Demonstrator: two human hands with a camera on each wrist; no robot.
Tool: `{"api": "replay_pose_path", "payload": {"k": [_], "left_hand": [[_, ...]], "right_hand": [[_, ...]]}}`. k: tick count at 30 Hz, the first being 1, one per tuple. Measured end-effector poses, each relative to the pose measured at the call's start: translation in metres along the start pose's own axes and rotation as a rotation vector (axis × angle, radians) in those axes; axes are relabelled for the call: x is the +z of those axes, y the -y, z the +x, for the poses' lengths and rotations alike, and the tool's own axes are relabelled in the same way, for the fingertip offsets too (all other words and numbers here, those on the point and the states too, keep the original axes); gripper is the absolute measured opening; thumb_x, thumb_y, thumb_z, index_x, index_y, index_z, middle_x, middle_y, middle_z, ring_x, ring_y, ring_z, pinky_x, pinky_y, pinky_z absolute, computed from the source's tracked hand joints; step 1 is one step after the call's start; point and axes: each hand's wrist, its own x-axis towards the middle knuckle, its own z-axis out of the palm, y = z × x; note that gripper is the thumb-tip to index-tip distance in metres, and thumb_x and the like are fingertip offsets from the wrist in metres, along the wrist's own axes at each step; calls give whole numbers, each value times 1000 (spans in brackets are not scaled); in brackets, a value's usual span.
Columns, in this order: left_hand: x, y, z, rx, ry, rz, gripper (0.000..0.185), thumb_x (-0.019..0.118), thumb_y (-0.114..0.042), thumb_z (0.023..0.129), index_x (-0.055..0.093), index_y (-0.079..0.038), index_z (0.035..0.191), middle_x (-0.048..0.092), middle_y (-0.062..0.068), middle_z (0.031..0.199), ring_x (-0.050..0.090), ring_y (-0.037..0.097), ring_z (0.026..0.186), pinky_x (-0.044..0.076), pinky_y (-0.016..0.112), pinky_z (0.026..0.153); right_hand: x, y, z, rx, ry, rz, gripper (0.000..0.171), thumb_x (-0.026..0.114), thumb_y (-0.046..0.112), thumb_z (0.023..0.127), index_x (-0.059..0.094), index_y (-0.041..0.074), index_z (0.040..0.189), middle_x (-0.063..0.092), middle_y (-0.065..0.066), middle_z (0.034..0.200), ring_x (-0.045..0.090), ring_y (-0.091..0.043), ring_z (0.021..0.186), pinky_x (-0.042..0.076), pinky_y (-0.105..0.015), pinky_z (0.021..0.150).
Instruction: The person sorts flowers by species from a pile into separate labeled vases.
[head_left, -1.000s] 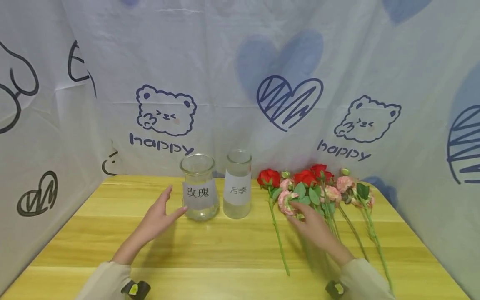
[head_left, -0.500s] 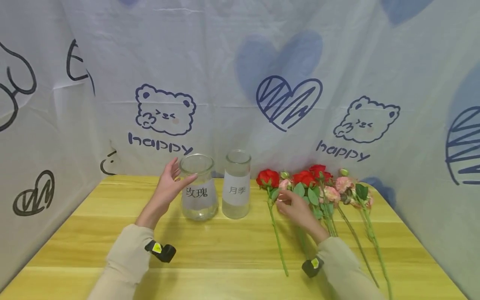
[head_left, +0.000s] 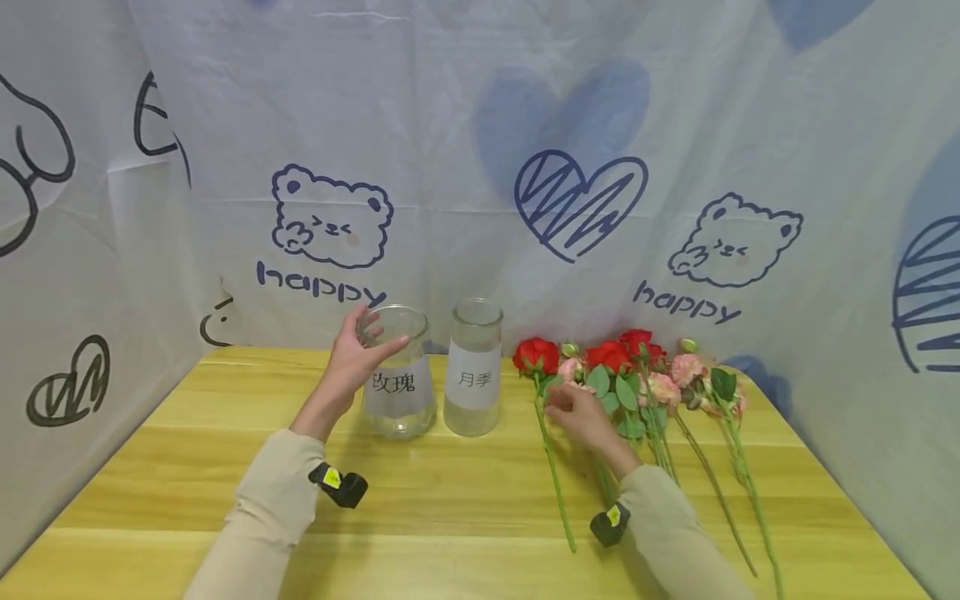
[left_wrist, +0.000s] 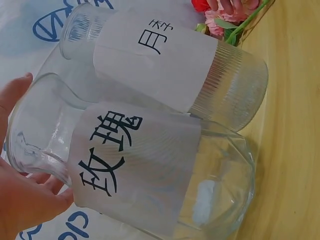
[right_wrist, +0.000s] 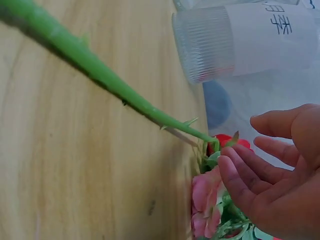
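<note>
Flowers point(head_left: 637, 375) lie in a loose row on the bench point(head_left: 450, 500), at about 2 o'clock from the person in the head view, their stems running back toward the near edge. I count three red blooms and about four pink ones, with a couple of green buds; overlap makes the pink count uncertain. Two glass vases stand side by side at 12 o'clock, each with a paper label. The left hand point(head_left: 360, 354) wraps round the neck of the flared vase point(head_left: 397, 383), steadying it. The right hand point(head_left: 573, 408) hovers with relaxed fingers over the nearest pink flower, next to the stem of the leftmost red rose point(head_left: 537, 356). As I judge it, the step is picking a flower; the next move calls for closing the fingers on one stem without dragging its neighbours.

From the left wrist, the flared vase fills the frame, thumb and fingers curled about its neck, and the ribbed straight vase point(left_wrist: 200, 65) lies just beside it at 1 o'clock.

From the right wrist, the right hand shows open, holding nothing, fingertips near a pink flower point(right_wrist: 205, 200); a thorny green stem point(right_wrist: 100, 75) crosses toward 10 o'clock.
</note>
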Motion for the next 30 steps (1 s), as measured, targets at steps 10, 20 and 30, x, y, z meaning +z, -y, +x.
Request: {"api": "replay_pose_path", "payload": {"k": [10,20,30], "left_hand": [[-4,7,2,29,-22,-26,93,72,-19,88,8,-7,154,23,15,156,29,33,139,27,45,113],[0,11,3,47,-35,-31,91,73,-21,86,13,-6,153,28,13,154,32,32,137,30,45,112],[0,11,1,53,-37,-40,89,72,-21,87,14,-8,153,29,13,154,31,32,138,29,45,112]], "right_hand": [[10,-5,7,-20,-16,-96,25,64,-4,82,65,-14,105,69,-20,93,64,-37,92,54,-43,79],[17,-3,2,36,-72,-162,27,65,-2,75,69,-12,100,69,-13,77,65,-25,71,54,-34,64],[27,-8,10,274,-11,201,28,68,-5,77,64,-13,103,66,-19,87,66,-27,65,58,-36,56]]}}
